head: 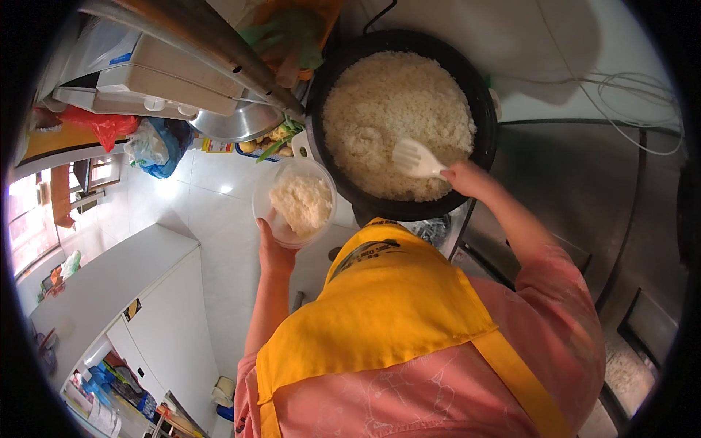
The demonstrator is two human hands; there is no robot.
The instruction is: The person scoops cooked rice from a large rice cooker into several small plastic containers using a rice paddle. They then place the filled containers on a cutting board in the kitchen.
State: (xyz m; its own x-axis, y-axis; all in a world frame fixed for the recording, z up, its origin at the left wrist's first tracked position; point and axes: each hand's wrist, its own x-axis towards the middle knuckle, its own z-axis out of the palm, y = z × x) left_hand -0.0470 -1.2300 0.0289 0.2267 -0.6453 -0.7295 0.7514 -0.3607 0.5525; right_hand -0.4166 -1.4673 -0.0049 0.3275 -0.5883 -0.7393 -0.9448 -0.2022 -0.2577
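My right hand [468, 178] grips the handle of a white plastic rice paddle [415, 159]. The paddle's slotted head rests on the cooked white rice [400, 104] inside a large round black pot [484, 131]. To the left of the pot, my left hand [277, 252] holds up a clear round plastic bowl [257, 200]. A mound of rice [304, 205] lies in that bowl, off to its right side. My left thumb is at the bowl's rim, and the other fingers are partly hidden beneath it.
A metal pole [235, 60] slants in beside the pot's upper left. Beyond it are a metal lid or basin [241, 123] and a blue basket of vegetables [268, 148]. Stainless steel doors [553, 175] stand at right, below a loose white cable [630, 90]. A white cabinet [170, 312] is at lower left.
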